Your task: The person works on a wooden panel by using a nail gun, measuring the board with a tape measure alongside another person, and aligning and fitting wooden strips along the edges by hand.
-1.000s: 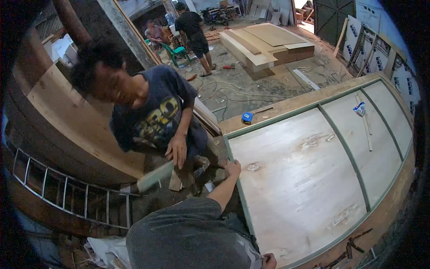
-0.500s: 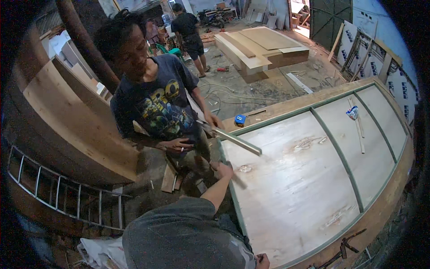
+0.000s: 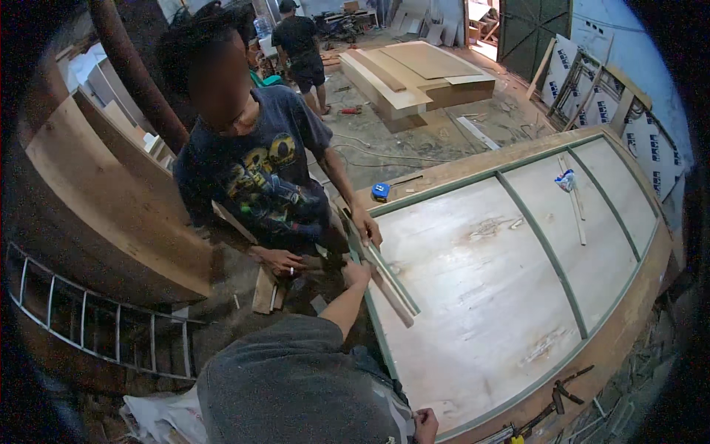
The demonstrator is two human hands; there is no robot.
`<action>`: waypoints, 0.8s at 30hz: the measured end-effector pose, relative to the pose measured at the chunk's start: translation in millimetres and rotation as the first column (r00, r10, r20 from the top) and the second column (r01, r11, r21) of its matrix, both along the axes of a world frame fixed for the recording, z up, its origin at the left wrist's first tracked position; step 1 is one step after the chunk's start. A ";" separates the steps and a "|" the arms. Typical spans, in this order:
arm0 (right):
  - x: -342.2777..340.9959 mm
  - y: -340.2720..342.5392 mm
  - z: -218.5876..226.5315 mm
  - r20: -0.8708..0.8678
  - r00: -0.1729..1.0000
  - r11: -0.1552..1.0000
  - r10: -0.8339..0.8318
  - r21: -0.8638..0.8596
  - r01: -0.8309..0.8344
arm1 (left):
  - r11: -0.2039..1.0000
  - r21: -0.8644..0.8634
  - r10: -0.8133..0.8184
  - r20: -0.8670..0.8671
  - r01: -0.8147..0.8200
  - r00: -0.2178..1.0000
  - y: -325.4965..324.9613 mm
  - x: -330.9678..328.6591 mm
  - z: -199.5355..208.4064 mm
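Pale wooden strip swung in alongside my left hand

Half a second earlier, the pale strip had jutted out over the panel beyond my left hand, well apart from the brown strip. Now it had turned to lie close alongside the brown one, its green edge facing away from me. I judged that this mattered for the work: both lengths now pointed the same way and could be handled as a pair.

My left hand grasped the brown strip near its upper end, at the panel's left edge; its far end stuck out over the panel, to the right of my fingers. Just past that hand, a co-worker's hand held the pale strip from above. The co-worker's other hand hung to the left of mine, a small white stick between the fingers.

My right hand sat low, near the panel's closest corner, fingers bent; I could not tell whether it gripped anything. Off to its right lay a dark clamp. Beyond my left hand, a blue tape measure rested by the frame's far edge.
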State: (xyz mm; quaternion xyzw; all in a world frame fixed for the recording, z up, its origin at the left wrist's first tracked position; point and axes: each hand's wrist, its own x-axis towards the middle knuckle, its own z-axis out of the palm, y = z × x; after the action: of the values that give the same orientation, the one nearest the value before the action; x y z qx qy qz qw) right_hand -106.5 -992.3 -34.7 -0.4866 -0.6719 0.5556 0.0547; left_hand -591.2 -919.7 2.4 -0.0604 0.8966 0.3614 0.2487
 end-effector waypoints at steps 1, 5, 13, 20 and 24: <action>0.4 0.0 -3.2 0.006 1.000 1.000 -0.017 0.007 0.017 | 0.999 -0.044 0.012 -0.023 -0.013 1.000 6.3 2.7 1.5; -4.7 -0.4 -13.2 0.048 0.988 0.989 -0.144 0.048 0.141 | 0.995 0.094 0.042 0.028 -0.045 0.999 8.2 3.9 -8.4; -16.4 4.7 9.3 0.072 0.979 0.977 -0.190 0.115 0.181 | 0.921 0.378 0.079 0.056 -0.094 0.995 -16.6 27.2 -73.8; -17.6 0.8 -0.3 0.015 0.962 0.948 -0.272 0.174 0.265 | 0.894 0.448 -0.050 0.114 -0.006 0.992 -45.9 72.4 -87.1; -27.5 7.3 24.0 0.041 0.961 0.961 -0.275 0.031 0.274 | 0.936 0.326 -0.153 0.040 0.132 0.987 -50.8 79.7 -76.8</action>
State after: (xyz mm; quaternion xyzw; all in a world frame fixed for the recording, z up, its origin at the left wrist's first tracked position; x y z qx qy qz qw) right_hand -134.0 -985.1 -10.7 -0.5866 -0.6060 0.5231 0.1224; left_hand -511.6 -970.5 -74.4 0.0345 0.8190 0.4817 0.3098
